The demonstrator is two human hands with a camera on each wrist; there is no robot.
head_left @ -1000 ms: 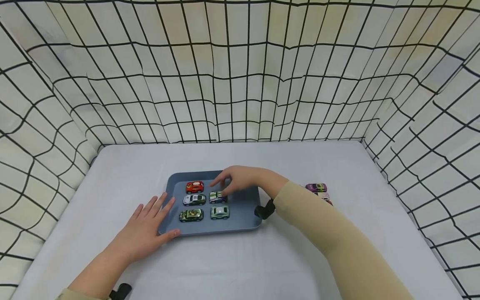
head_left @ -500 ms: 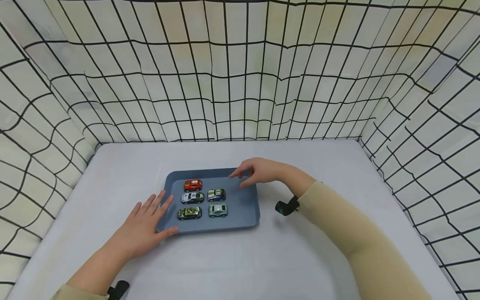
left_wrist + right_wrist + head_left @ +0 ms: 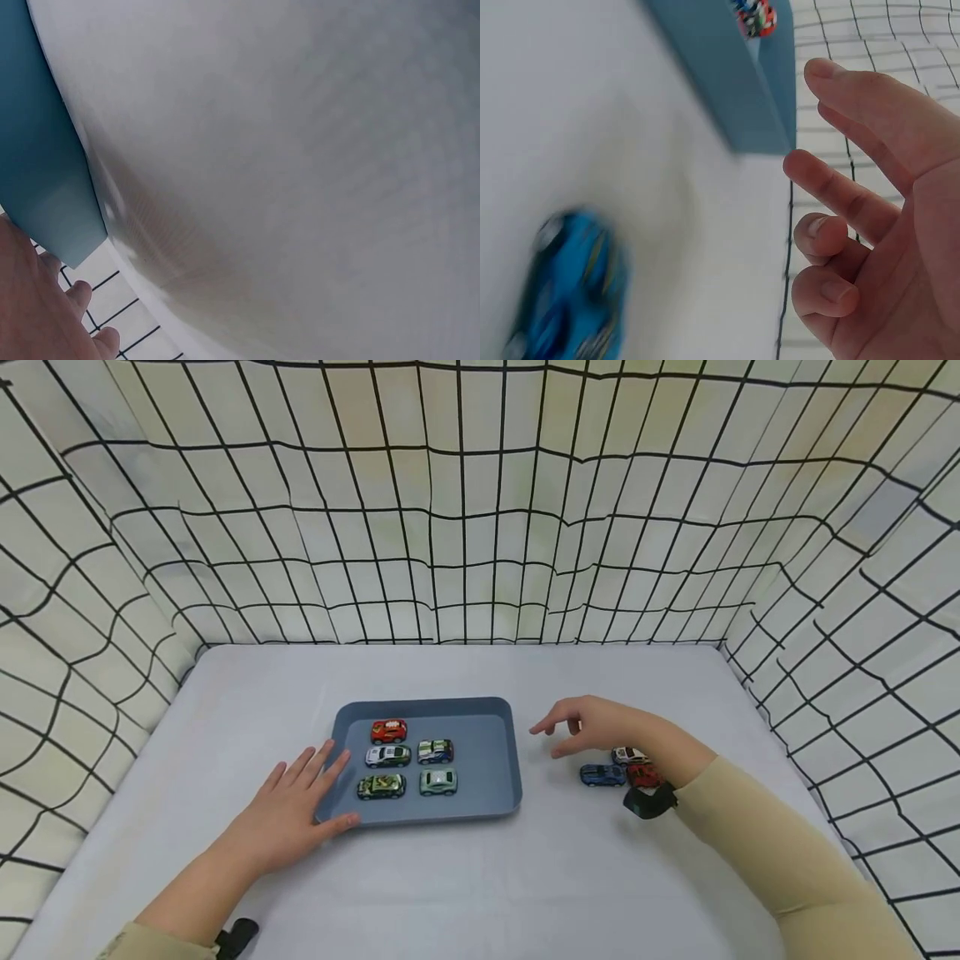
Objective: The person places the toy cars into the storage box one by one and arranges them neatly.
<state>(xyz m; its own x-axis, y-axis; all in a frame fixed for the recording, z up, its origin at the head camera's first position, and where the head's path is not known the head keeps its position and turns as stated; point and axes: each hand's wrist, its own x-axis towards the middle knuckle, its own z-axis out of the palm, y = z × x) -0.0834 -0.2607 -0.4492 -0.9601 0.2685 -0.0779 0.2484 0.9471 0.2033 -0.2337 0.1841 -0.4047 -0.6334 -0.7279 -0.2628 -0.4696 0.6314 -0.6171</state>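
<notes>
My left hand (image 3: 288, 814) lies spread at the left edge of a blue-grey tray (image 3: 483, 777), its fingertips and thumb touching the rim. Inside the tray stand several toy cars: a red one (image 3: 389, 731), a white-and-dark one (image 3: 387, 756), a camouflage one (image 3: 381, 787), a striped one (image 3: 436, 752) and a pale green one (image 3: 438, 782). Between tray and loose cars hovers my right hand (image 3: 600, 725), fingers loosely bent, holding nothing. Below it are a blue toy car (image 3: 602, 775), a white one (image 3: 628, 756) and a red one (image 3: 642, 775), partly hidden by the wrist.
A white-covered table (image 3: 450, 885) carries everything. Black grid panels (image 3: 465, 560) backed by pale cloth stand at the back and both sides. In the right wrist view, the blue car (image 3: 581, 292) appears blurred near the tray's outer wall (image 3: 735, 90).
My right hand has moved from above the striped car in the tray, out past the tray's right edge toward the loose cars, which show again. The left hand has stayed put.
</notes>
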